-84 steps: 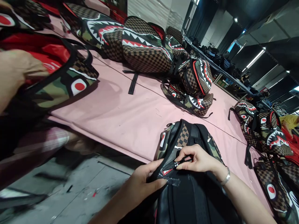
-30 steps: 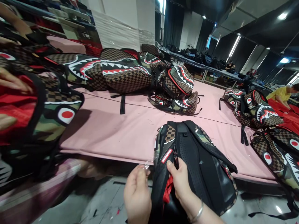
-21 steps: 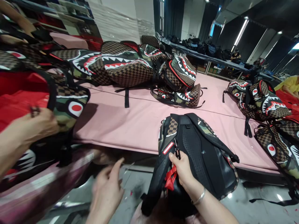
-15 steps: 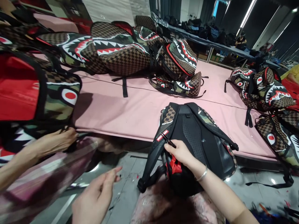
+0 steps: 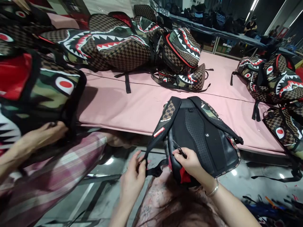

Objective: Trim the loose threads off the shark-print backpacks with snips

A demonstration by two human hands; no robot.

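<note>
A black-backed backpack [image 5: 196, 135] with brown check and camouflage trim leans on the table edge over my lap, its padded back facing up. My left hand [image 5: 133, 176] closes its fingers on the lower end of the left shoulder strap [image 5: 155, 138], which bears a red label. In my right hand [image 5: 189, 162] is a slim black pair of thread snips [image 5: 180, 150], their narrow tips pointing up and left. That hand is over the bag's left side, above a red piece of fabric [image 5: 184, 176]. My palm hides part of the snips.
The pink-covered table [image 5: 118, 107] carries several shark-mouth backpacks [image 5: 123, 47] at the back and others [image 5: 284, 75] on the right. At left, a co-worker's hand [image 5: 47, 134] holds another shark-face bag [image 5: 54, 85]. Dark bags lie on a far table [image 5: 227, 33].
My left hand has moved right and up from open air to the strap and closed on it. My right hand has shifted slightly right and down with the snips, off the strap's label.
</note>
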